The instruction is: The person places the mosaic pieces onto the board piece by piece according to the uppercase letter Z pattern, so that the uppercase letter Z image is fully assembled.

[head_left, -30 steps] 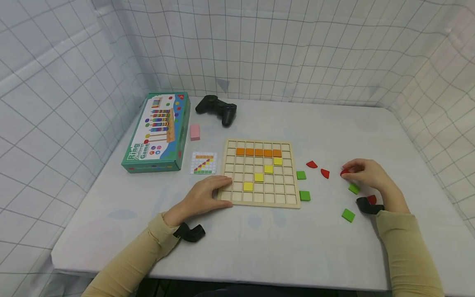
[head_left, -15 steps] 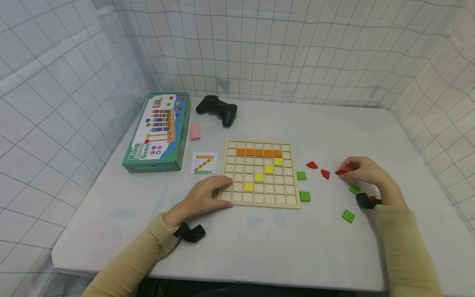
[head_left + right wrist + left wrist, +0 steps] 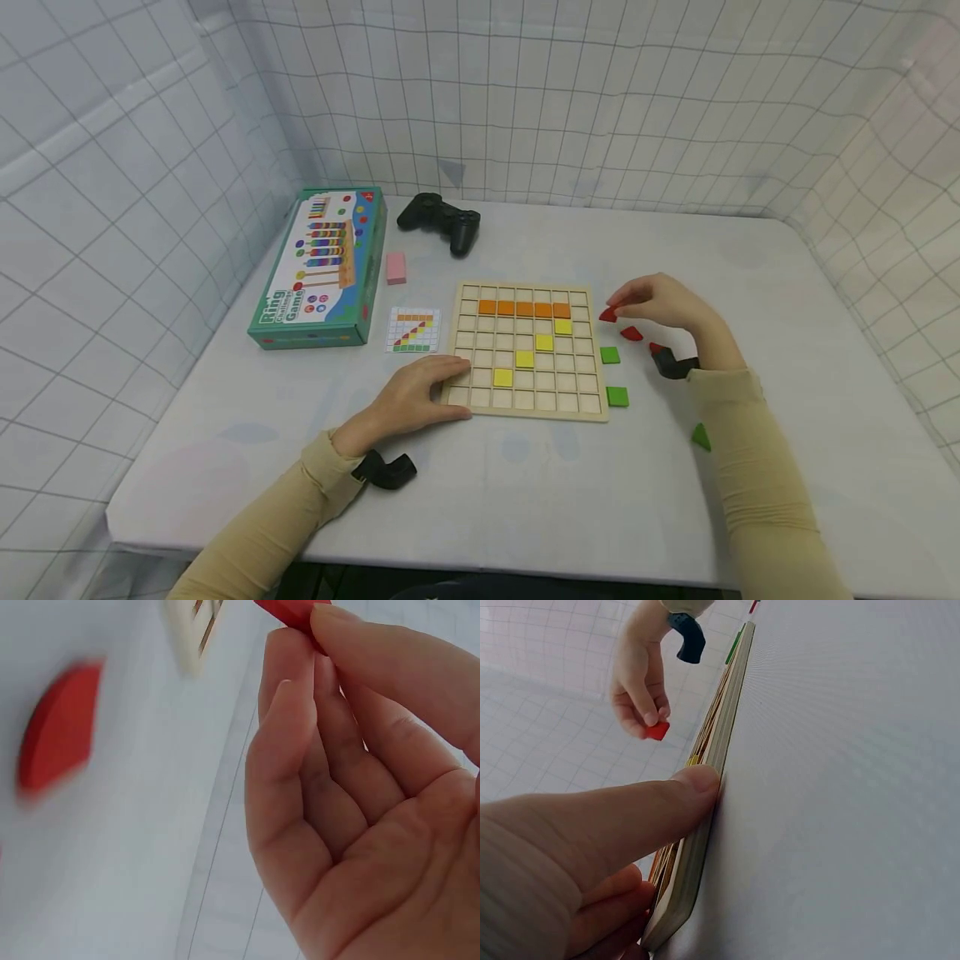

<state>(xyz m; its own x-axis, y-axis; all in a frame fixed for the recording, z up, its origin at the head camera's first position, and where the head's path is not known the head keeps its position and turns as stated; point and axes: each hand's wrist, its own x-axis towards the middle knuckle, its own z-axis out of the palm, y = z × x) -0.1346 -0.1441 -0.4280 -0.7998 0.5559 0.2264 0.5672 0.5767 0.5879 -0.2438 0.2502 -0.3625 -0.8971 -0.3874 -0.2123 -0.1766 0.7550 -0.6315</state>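
Note:
A wooden grid board (image 3: 525, 412) lies on the white table, with a row of orange tiles (image 3: 525, 309) near its far side and a diagonal of yellow tiles (image 3: 544, 342) below. My left hand (image 3: 408, 400) holds the board's near left corner, thumb at the front edge, fingers at the left side. Just off the board's right edge, my right hand (image 3: 667, 304) pinches a red tile (image 3: 608, 315) between thumb and fingertips, raised above the table in the right wrist view. Below it lies a red quarter-circle tile (image 3: 632, 333); another red tile (image 3: 656, 347) is partly hidden by the wrist camera.
Green square tiles (image 3: 617, 397) lie right of the board, one partly under the right sleeve. A pattern card (image 3: 412, 330), a pink block (image 3: 396, 268), a green game box (image 3: 318, 271) and a black game controller (image 3: 439, 222) sit to the left and behind.
My right hand has carried the red tile leftward and away from me, from among the loose tiles to beside the board's right edge. The left hand and board have stayed put.

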